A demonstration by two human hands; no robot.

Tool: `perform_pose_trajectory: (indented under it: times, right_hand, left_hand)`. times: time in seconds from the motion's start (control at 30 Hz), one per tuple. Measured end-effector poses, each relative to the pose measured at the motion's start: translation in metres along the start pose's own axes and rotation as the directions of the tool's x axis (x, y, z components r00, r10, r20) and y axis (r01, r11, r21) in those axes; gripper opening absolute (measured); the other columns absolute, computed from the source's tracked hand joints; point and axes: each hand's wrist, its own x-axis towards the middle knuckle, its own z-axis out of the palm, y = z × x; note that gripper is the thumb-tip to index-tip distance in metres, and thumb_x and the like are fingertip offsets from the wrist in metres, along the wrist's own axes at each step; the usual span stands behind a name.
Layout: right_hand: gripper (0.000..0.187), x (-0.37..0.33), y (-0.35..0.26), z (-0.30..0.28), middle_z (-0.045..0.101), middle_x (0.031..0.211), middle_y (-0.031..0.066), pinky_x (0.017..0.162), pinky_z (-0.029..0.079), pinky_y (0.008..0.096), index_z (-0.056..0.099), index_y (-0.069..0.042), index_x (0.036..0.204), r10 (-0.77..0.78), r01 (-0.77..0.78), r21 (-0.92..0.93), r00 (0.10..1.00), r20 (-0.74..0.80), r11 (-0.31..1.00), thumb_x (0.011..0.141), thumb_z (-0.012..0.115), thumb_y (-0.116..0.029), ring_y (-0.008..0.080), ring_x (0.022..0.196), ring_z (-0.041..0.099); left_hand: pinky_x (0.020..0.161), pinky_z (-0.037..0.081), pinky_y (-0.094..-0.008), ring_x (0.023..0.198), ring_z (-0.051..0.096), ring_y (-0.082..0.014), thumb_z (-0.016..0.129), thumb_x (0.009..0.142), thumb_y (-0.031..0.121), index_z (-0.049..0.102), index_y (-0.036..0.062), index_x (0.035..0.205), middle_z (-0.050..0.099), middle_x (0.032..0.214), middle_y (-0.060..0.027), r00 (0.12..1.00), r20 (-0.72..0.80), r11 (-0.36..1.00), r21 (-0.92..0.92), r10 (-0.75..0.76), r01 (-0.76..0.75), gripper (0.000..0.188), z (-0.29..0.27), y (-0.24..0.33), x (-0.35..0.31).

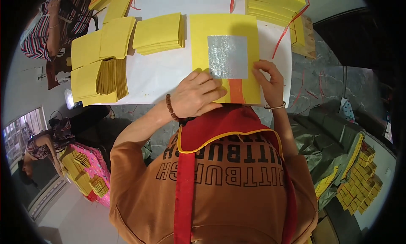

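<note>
A yellow sheet [201, 36] with a silver square [228, 57] and an orange strip [236, 90] lies at the near edge of the white table in front of me. My left hand [196, 93] is back up over its lower left corner, fingers loosely bent and apart on the paper beside the strip. The thumb sits lower, by the table edge. My right hand [270, 81] is at the sheet's right edge, thumb and forefinger closed on the margin beside the silver square. How many layers lie under the sheet is hidden.
Stacks of folded yellow paper [158, 32] stand left of the sheet, with a fanned bundle [111, 77] nearer. More yellow stacks [275, 7] lie at the far right, beside a red ribbon [280, 41]. People work at the left, one at a pink-covered table [99, 159]. Yellow bundles [359, 180] lie lower right.
</note>
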Motion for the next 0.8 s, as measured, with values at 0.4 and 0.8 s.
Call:
perform_pose_trajectory:
  times: [0.4, 0.8]
  right_hand:
    - [0.014, -0.002, 0.003, 0.002, 0.063, 0.099, 0.0072, 0.081, 0.044, 0.0271, 0.064, -0.004, 0.098, 0.028, -0.028, 0.051, 1.000, -0.001, 0.998, 0.085, 0.061, -0.009, 0.0160, 0.092, 0.058]
    - [0.014, -0.002, 0.008, 0.004, 0.063, 0.099, 0.0067, 0.080, 0.045, 0.0265, 0.064, -0.004, 0.099, 0.016, -0.015, 0.077, 1.000, -0.021, 0.997, 0.086, 0.059, -0.008, 0.0150, 0.091, 0.058]
  left_hand:
    - [0.059, 0.046, -0.0353, 0.066, 0.057, -0.0275, 0.059, 0.080, 0.009, 0.061, 0.0001, 0.078, 0.057, 0.070, -0.0111, 0.958, 0.012, 0.850, -0.457, -0.286, 0.260, 0.009, 0.000, -0.007, 0.004]
    - [0.058, 0.045, -0.0315, 0.063, 0.059, -0.0223, 0.056, 0.076, 0.012, 0.062, 0.0005, 0.078, 0.062, 0.071, -0.0093, 0.867, 0.262, 0.666, -0.558, -0.424, 0.495, 0.013, -0.006, -0.012, 0.009]
